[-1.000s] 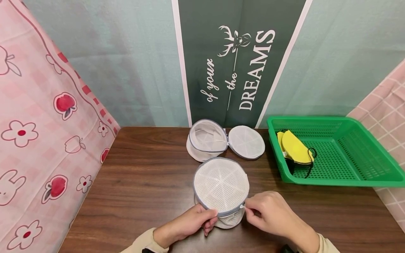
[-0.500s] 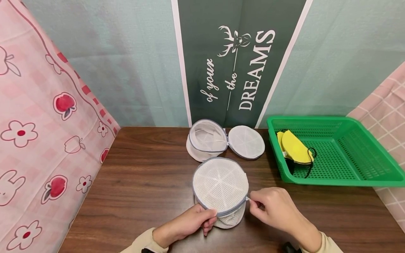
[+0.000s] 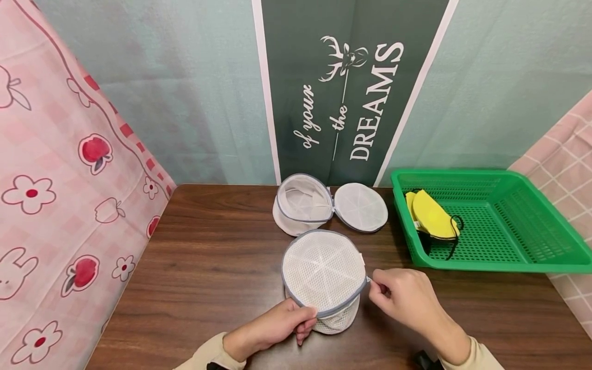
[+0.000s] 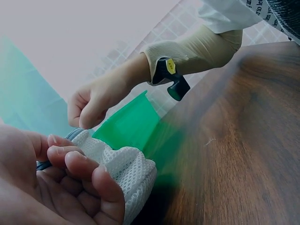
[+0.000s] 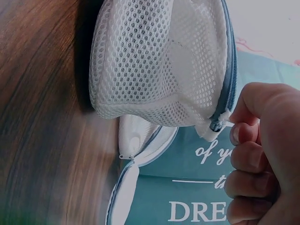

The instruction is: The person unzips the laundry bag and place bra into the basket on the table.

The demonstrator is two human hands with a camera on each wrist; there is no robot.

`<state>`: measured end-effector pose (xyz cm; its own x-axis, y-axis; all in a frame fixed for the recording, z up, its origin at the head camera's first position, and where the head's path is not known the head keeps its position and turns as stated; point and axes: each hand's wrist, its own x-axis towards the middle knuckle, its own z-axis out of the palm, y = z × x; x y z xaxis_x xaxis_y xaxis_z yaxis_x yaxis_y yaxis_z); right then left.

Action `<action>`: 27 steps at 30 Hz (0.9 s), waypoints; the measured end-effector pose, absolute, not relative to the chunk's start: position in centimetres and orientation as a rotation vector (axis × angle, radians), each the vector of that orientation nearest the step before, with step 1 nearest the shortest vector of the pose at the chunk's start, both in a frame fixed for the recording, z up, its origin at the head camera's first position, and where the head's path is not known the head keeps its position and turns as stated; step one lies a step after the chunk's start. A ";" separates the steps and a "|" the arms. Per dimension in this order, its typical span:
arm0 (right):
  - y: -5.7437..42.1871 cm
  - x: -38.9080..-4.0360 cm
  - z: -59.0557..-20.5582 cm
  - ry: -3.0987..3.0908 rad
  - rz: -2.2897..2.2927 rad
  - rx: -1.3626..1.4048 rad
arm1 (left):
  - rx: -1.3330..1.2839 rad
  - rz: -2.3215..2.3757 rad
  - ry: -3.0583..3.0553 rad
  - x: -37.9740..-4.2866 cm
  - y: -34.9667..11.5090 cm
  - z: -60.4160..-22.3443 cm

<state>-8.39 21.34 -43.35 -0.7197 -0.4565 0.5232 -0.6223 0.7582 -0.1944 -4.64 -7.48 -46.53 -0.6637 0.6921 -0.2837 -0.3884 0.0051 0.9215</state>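
A round white mesh laundry bag (image 3: 324, 270) with a grey-blue zipper rim stands near the table's front, its lid lying over the top. My left hand (image 3: 289, 324) pinches the rim at the front left, thumb on top. At the bag's right side my right hand (image 3: 407, 298) pinches the small zipper pull. In the right wrist view the slider (image 5: 216, 124) sits at the end of the blue zipper track, close to the fingers of my right hand (image 5: 262, 150). In the left wrist view the mesh side (image 4: 133, 171) bulges below my left hand (image 4: 61, 187).
Behind it, a second mesh bag (image 3: 302, 205) stands unzipped, its round lid (image 3: 361, 207) folded out to the right. A green plastic basket (image 3: 490, 267) at the right holds yellow padded pieces (image 3: 432, 216) with black straps. Printed cloths hang around the wooden table (image 3: 208, 267).
My right hand has moved right and away from me along the rim, taking the zipper pull with it. The left hand keeps its grip in the same place.
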 end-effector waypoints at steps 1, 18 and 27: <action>21.3 -8.4 -43.4 -2.500 0.494 0.806 | 0.328 1.760 1.505 -4.7 -7.5 -46.5; 20.9 -9.3 -44.5 -2.378 0.467 0.703 | 0.288 1.753 1.522 -4.9 -7.4 -46.3; 20.8 -9.0 -44.5 -2.443 0.443 0.698 | 0.278 1.799 1.520 -4.8 -7.4 -46.6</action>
<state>-9.02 20.78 -44.49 -0.7107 -0.3820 0.5908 -0.5651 0.8102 -0.1559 -4.80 -7.40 -46.63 -0.6943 0.6572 -0.2932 -0.3986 -0.0119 0.9171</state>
